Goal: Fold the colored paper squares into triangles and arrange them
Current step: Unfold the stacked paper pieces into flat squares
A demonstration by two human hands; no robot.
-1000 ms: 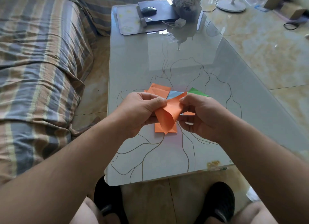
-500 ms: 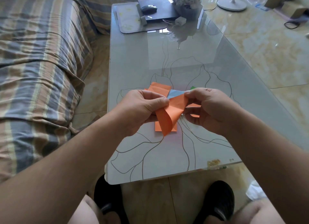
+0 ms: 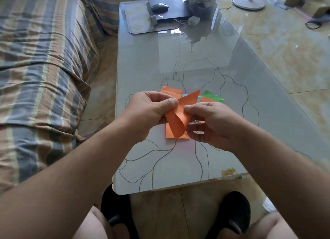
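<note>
L hand [image 3: 151,110] + R hand [image 3: 212,121] both pinch orange sheet [image 3: 178,117], held curled above surface [image 3: 142,64] centre | risk: corners misaligned → crooked crease; grip slip → drops on paper pile [image 3: 212,97] at 1 o'clock, scatters it

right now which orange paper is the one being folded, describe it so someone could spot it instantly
Start at the glass table with the flower outline and find the cluster of coloured papers near its middle. Just above them, the left hand and right hand pinch the orange paper sheet between them. Unlike the flat orange pieces lying on the glass, it is lifted and curled over, one corner pointing up.
</note>
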